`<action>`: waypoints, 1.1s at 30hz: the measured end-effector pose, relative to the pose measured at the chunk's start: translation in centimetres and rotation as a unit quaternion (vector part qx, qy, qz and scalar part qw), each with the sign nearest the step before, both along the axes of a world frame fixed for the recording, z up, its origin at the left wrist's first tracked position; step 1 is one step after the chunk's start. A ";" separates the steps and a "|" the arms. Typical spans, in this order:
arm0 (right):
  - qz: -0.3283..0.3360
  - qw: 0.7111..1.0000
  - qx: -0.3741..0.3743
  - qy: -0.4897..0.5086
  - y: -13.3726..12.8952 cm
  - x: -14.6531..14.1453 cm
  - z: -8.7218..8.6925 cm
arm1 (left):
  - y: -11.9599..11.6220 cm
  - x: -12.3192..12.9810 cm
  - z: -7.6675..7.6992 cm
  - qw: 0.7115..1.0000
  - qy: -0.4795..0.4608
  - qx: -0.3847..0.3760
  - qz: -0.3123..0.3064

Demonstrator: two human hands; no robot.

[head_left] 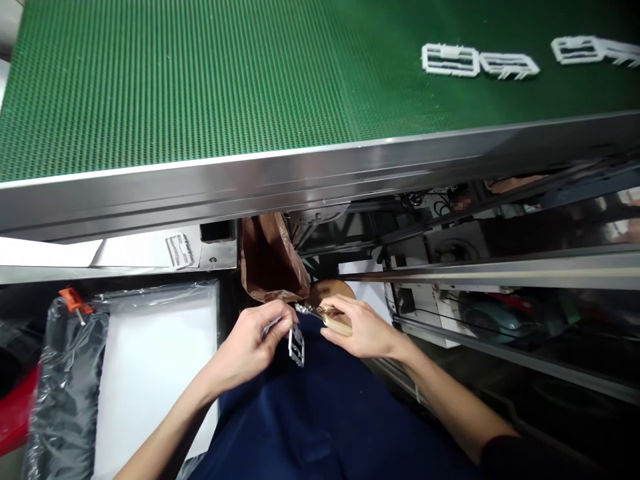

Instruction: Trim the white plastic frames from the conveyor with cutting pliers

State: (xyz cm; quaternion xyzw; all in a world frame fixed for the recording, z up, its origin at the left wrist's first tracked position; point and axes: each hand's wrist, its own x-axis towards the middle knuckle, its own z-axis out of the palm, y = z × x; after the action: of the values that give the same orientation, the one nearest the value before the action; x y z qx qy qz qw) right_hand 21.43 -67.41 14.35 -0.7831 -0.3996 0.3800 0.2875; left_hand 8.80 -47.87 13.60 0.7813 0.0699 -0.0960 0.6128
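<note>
Where white plastic frames point(450, 60) lie, green conveyor belt point(150, 87), steel side rail point(300, 180)

Relative to the conveyor belt point(165, 87), plastic pieces point(480, 61) lie on it toward the far right, another piece point(179, 251) sits on a ledge point(217, 257) below it, and a paper bag point(273, 260) hangs beneath it, between it and my left hand point(245, 350) and right hand point(363, 327).
</note>
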 end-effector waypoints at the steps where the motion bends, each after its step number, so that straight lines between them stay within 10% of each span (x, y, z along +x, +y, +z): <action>1: 0.033 0.998 -0.019 -0.057 -0.3 0.6 1.0 | -0.1 0.0 0.0 1.000 0.001 0.006 -0.004; 11: 0.221 0.936 -0.119 -0.245 0.5 2.2 5.6 | -0.5 0.4 0.6 0.999 0.004 0.033 -0.016; 33: 0.309 0.877 -0.168 -0.328 2.0 2.6 9.1 | -1.2 1.2 1.4 0.998 -0.009 0.054 -0.019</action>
State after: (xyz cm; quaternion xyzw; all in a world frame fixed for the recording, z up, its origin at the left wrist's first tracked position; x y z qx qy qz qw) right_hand 24.03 -65.41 23.43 -0.7357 -0.6232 0.2323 -0.1280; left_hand 9.98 -49.03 14.97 0.8154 0.0547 -0.0961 0.5683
